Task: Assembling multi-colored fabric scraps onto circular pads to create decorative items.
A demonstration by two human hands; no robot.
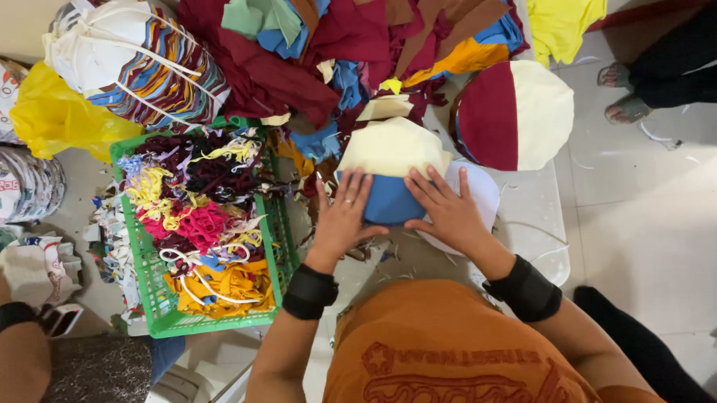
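White table (534, 219) carries a blue-and-cream fabric piece (389, 172) at its centre, left hand (342, 218) and right hand (448, 210) pressing flat on it, fingers spread, with a scrap heap (345, 43) behind, a green crate (152, 312) at left and a maroon-and-cream round (514, 113) at right.

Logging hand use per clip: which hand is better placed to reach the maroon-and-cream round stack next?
Right, probably. The right hand rests on the blue piece nearer the maroon-and-cream stack; the left hand lies toward the green crate.
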